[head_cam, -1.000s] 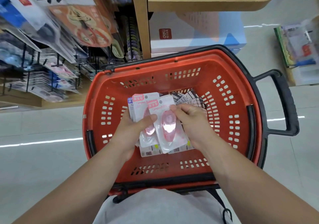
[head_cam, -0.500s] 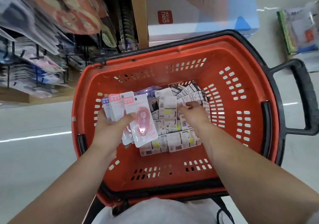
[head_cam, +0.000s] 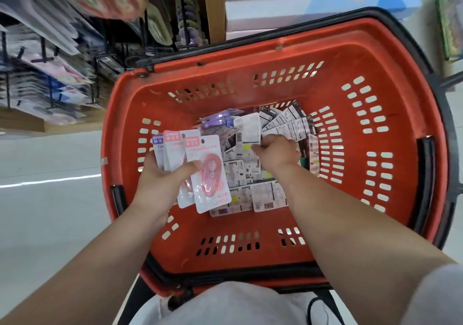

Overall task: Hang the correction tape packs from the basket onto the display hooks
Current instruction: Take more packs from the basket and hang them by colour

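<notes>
- Head view, the left hand: it grips a fanned stack of correction tape packs, thumb across the front of the pink top pack, with another pink pack and a purple-headed one tucked behind. The fan is held above the left side of the red basket, face up, hang-holes pointing away from the person.
- Head view, the right hand: a second ago it was at the stack, touching the pink pack together with the left hand. It has since let go and dropped into the loose pile of packs on the basket floor, where it is now curled, knuckles up, fingers closed around the edge of a white face-down pack. Whether that pack is lifted or only pinched I cannot tell.
- Head view, the pile: most remaining packs lie face down, showing printed backs, and a couple of purple ones sit at the far end. Plenty remain in the basket.
- Head view, the display hooks: they stand at upper left, already loaded with blurred merchandise, well apart from both hands.
- What it means: this looks like a gathering step, with one more pack likely being added to the left-hand fan. No pack in hand is near a hook yet, so hanging remains ahead.
</notes>
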Motion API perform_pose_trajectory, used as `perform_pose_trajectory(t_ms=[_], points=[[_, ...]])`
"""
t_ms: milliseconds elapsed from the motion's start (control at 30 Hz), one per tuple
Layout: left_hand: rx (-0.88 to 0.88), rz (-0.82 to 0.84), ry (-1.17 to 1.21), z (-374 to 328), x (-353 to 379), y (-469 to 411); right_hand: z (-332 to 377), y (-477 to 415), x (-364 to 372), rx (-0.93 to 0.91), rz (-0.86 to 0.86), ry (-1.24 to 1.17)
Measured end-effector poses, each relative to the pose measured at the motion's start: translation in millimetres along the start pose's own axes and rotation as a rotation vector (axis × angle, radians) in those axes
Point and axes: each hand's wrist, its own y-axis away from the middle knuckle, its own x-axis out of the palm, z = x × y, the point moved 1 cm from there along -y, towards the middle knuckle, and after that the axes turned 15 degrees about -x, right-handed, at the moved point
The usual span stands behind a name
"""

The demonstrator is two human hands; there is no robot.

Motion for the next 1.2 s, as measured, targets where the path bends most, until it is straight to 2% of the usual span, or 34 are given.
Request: perform_pose_trajectory(t_ms=[100,233,433,567,767,1000,1100,1200], points=[[0.004,-0.019,0.003,-0.9,1.3,5.3,12.7,7.9,-13.2,-0.068,-0.109,-0.329],[0.034,-0.014,0.008,-6.9,9.3,21.6,43.0,45.9,-55.5,-0.161,-0.111,-0.673],[0.122,0.029,0.016,-21.7,30.1,65.0,72.3,115.1,-92.9,-0.285,-0.008,-0.738],[0.154,0.056,0.015,-33.7,36.4,97.5,71.7,140.2,-111.5,-0.306,0.028,-0.892],[0.184,0.086,-0.03,-42.2,28.7,142.9,67.5,158.5,-153.5,-0.595,0.332,-0.8],[0.129,0.135,-0.064,-48.7,-3.0,172.1,103.2,165.8,-178.7,-0.788,0.53,-0.484],[0.104,0.151,-0.054,-52.2,-23.6,178.7,125.2,167.3,-172.6,-0.83,0.532,-0.418],[0.108,0.15,-0.022,-53.9,-48.6,179.3,151.6,171.6,-160.6,-0.843,0.441,-0.364]])
